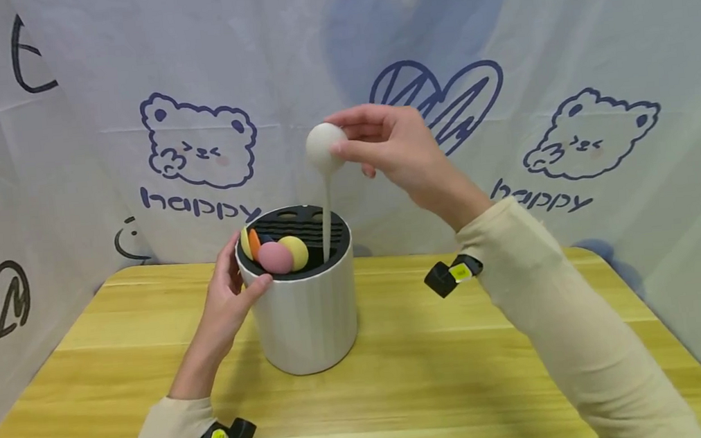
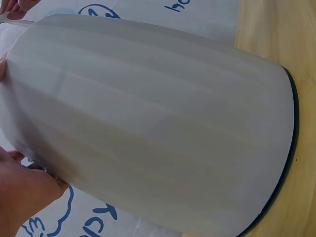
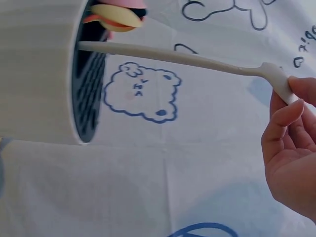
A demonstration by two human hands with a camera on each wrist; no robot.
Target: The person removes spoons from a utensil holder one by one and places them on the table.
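My right hand (image 1: 404,152) pinches the round bowl of a white spoon (image 1: 324,146) between thumb and fingers. The spoon stands nearly upright, its handle end down in the black slotted top (image 1: 319,220) of a white ribbed cylindrical utensil holder (image 1: 310,327). In the right wrist view the spoon's handle (image 3: 182,58) reaches from the holder's mouth to the fingers. My left hand (image 1: 223,310) grips the holder's left side, thumb on the front rim and fingers partly hidden behind it. Beside the thumb, a pink spoon bowl (image 1: 275,258), a yellow one (image 1: 294,252) and an orange piece (image 1: 255,244) stick out.
The holder stands on a light wood table (image 1: 463,362) near its back edge. Behind hangs a white cloth (image 1: 297,43) with blue bear and heart drawings. Small black cameras with yellow labels sit at both wrists, over beige sleeves (image 1: 559,312).
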